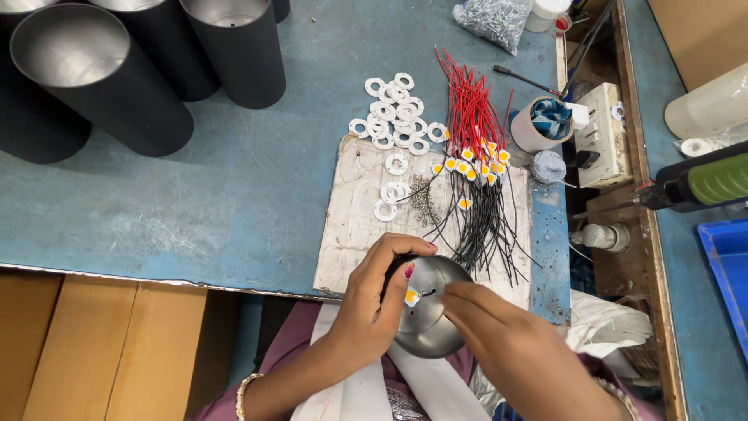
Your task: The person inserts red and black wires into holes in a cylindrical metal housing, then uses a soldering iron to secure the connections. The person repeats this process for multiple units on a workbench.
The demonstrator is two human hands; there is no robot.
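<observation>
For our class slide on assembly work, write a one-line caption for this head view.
Left hand steadies a round metal housing while the right hand touches its small yellow chip.

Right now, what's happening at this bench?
A person's left hand grips a round metal disc at the bench edge, while the right hand pinches at a small yellow chip on its face. Beyond lie wired yellow chips, white rings and black tubes on the blue table.
</observation>
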